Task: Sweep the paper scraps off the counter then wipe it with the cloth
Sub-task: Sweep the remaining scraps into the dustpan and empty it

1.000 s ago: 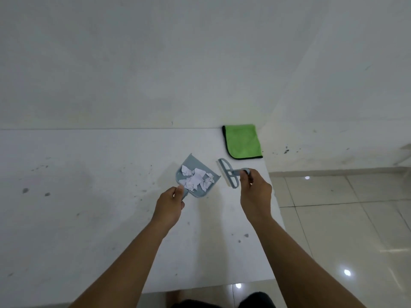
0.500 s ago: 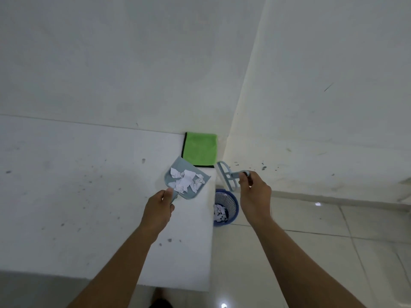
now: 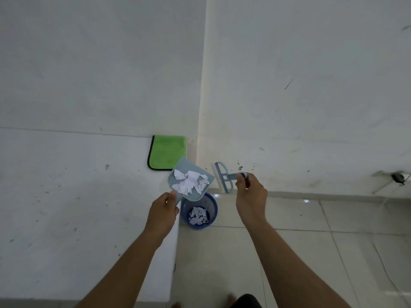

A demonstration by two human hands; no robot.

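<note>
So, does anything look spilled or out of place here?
Nothing is spilled. The paper scraps lie in the dustpan held by the left hand above the blue bin. The green cloth lies flat on the counter.

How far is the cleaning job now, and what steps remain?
Done: the paper scraps lie in the dustpan, and none show on the counter. In hand: the left hand holds the dustpan above the blue bin, which already has paper in it; the right hand holds the small brush. Left: emptying the pan, then wiping with the green cloth, untouched by the wall.
</note>
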